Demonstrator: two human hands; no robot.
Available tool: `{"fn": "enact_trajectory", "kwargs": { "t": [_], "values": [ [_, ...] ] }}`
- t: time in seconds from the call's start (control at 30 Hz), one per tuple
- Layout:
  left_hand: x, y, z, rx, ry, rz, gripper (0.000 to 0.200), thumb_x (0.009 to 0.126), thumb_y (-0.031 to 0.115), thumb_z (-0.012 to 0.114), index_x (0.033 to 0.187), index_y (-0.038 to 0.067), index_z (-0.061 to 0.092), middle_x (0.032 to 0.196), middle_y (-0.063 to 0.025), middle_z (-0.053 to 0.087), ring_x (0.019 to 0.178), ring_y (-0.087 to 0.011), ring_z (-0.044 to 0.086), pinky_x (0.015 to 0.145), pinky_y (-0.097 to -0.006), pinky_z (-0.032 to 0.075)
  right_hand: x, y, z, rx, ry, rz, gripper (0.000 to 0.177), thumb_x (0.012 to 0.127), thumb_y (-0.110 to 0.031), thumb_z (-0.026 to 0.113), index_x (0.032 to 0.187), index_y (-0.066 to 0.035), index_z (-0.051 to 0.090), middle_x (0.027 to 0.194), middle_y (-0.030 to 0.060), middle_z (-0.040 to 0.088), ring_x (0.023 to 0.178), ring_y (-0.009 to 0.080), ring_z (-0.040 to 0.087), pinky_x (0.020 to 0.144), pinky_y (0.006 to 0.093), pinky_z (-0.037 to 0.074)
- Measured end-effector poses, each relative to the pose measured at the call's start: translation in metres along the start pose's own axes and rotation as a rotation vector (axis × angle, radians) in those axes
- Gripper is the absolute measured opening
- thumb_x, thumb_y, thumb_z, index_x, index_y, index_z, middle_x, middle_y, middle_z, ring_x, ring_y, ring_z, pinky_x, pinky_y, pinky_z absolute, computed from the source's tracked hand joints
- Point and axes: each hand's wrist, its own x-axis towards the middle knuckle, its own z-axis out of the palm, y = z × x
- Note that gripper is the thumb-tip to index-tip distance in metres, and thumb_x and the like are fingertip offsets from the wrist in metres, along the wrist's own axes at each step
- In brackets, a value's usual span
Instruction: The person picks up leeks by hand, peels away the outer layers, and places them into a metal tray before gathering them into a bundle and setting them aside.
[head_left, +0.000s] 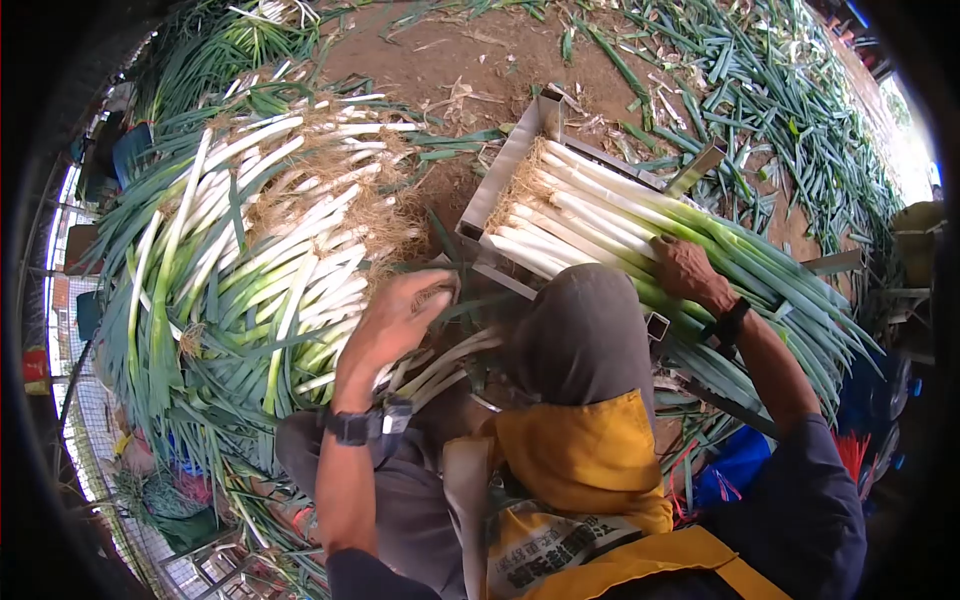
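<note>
My left hand is raised beside the roots of a big heap of long green onions. Its fingers are curled inward, and I cannot make out what, if anything, is in them. My right hand is closed over green onions lying in a metal frame. Those stalks lie side by side, white root ends against the frame's upper-left plate and green leaves reaching out past the lower right.
Trimmed green leaves litter the brown ground at the upper right. More onions lie at the top left. A wire mesh borders the left side. Clear plastic bottles and a blue bag are at the lower right.
</note>
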Motion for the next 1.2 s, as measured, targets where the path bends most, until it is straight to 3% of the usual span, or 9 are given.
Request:
{"fn": "enact_trajectory", "kwargs": {
  "t": [0.3, 0.4, 0.53, 0.67, 0.73, 0.87, 1.0, 1.07, 1.2],
  "values": [
    [-0.064, -0.025, -0.035, -0.416, 0.119, -0.136, 0.045, 0.103, 0.027, 0.058, 0.134, -0.006, 0.058, 0.128, -0.0171, 0.067, 0.123, -0.0251, 0.062, 0.106, -0.0360, 0.046, -0.002, -0.005, -0.030, 0.113, 0.437, -0.087, 0.059, 0.092, -0.012, 0.064, 0.148, -0.012, 0.047, 0.113, 0.0238, 0.064, 0.089, 0.0408, 0.065, 0.075, 0.0491, 0.051],
    [-0.059, -0.021, -0.032, -0.518, 0.185, -0.141, 0.048, 0.104, 0.035, 0.058, 0.133, -0.004, 0.060, 0.122, -0.0166, 0.070, 0.119, -0.0218, 0.063, 0.103, -0.0338, 0.048, 0.029, -0.011, -0.011, -0.016, 0.327, 0.028, 0.060, 0.092, -0.012, 0.064, 0.150, -0.015, 0.047, 0.107, 0.0183, 0.060, 0.088, 0.0376, 0.063, 0.074, 0.0475, 0.050],
    [-0.049, -0.025, -0.027, -0.477, 0.162, -0.158, 0.052, 0.104, 0.038, 0.055, 0.132, -0.005, 0.059, 0.125, -0.0210, 0.067, 0.120, -0.0274, 0.064, 0.107, -0.0384, 0.047, 0.042, 0.001, -0.003, -0.092, 0.407, -0.305, 0.062, 0.091, -0.018, 0.066, 0.150, -0.023, 0.047, 0.099, 0.0130, 0.053, 0.087, 0.0315, 0.058, 0.075, 0.0450, 0.047],
    [-0.045, -0.030, -0.022, -0.506, 0.089, -0.176, 0.054, 0.103, 0.040, 0.056, 0.133, -0.005, 0.059, 0.125, -0.0206, 0.067, 0.120, -0.0279, 0.063, 0.107, -0.0383, 0.047, 0.053, -0.003, -0.007, -0.119, 0.295, -0.266, 0.063, 0.090, -0.017, 0.068, 0.150, -0.024, 0.049, 0.096, 0.0125, 0.052, 0.085, 0.0308, 0.056, 0.074, 0.0443, 0.044],
    [-0.044, -0.033, -0.018, -0.521, 0.061, -0.188, 0.052, 0.104, 0.038, 0.056, 0.133, -0.005, 0.059, 0.125, -0.0195, 0.067, 0.121, -0.0267, 0.063, 0.105, -0.0368, 0.047, 0.064, 0.004, -0.010, -0.113, 0.369, -0.333, 0.059, 0.091, -0.008, 0.054, 0.149, -0.022, 0.050, 0.094, 0.0147, 0.052, 0.085, 0.0316, 0.056, 0.075, 0.0443, 0.045],
    [-0.036, -0.041, -0.017, -0.535, 0.061, -0.182, 0.042, 0.104, 0.029, 0.058, 0.133, -0.002, 0.060, 0.124, -0.0154, 0.069, 0.120, -0.0228, 0.064, 0.101, -0.0317, 0.048, 0.073, 0.012, 0.006, -0.163, 0.378, -0.341, 0.059, 0.091, -0.007, 0.051, 0.149, -0.019, 0.052, 0.092, 0.0143, 0.053, 0.087, 0.0302, 0.055, 0.075, 0.0429, 0.044],
    [-0.041, -0.037, -0.022, -0.459, 0.085, -0.144, 0.046, 0.104, 0.032, 0.058, 0.133, -0.003, 0.060, 0.124, -0.0155, 0.069, 0.119, -0.0217, 0.064, 0.101, -0.0339, 0.048, 0.068, 0.002, 0.000, -0.180, 0.343, -0.365, 0.067, 0.088, -0.017, 0.066, 0.152, -0.019, 0.047, 0.104, 0.0149, 0.054, 0.095, 0.0314, 0.053, 0.084, 0.0444, 0.045],
    [-0.054, -0.026, -0.030, -0.456, 0.117, -0.123, 0.044, 0.104, 0.030, 0.058, 0.134, -0.003, 0.060, 0.124, -0.0156, 0.069, 0.119, -0.0210, 0.063, 0.101, -0.0329, 0.048, 0.061, -0.006, -0.013, -0.206, 0.187, -0.277, 0.079, 0.085, -0.022, 0.074, 0.156, -0.021, 0.039, 0.125, 0.0175, 0.053, 0.119, 0.0360, 0.052, 0.098, 0.0480, 0.046],
    [-0.082, -0.037, -0.044, -0.477, 0.234, -0.177, 0.042, 0.103, 0.028, 0.061, 0.130, -0.004, 0.062, 0.121, -0.0148, 0.070, 0.117, -0.0199, 0.063, 0.102, -0.0319, 0.046, 0.070, 0.004, -0.055, -0.471, 0.028, -0.224, 0.086, 0.083, -0.033, 0.076, 0.158, -0.019, 0.035, 0.123, 0.0212, 0.061, 0.116, 0.0357, 0.060, 0.098, 0.0433, 0.049]
  ]
}}
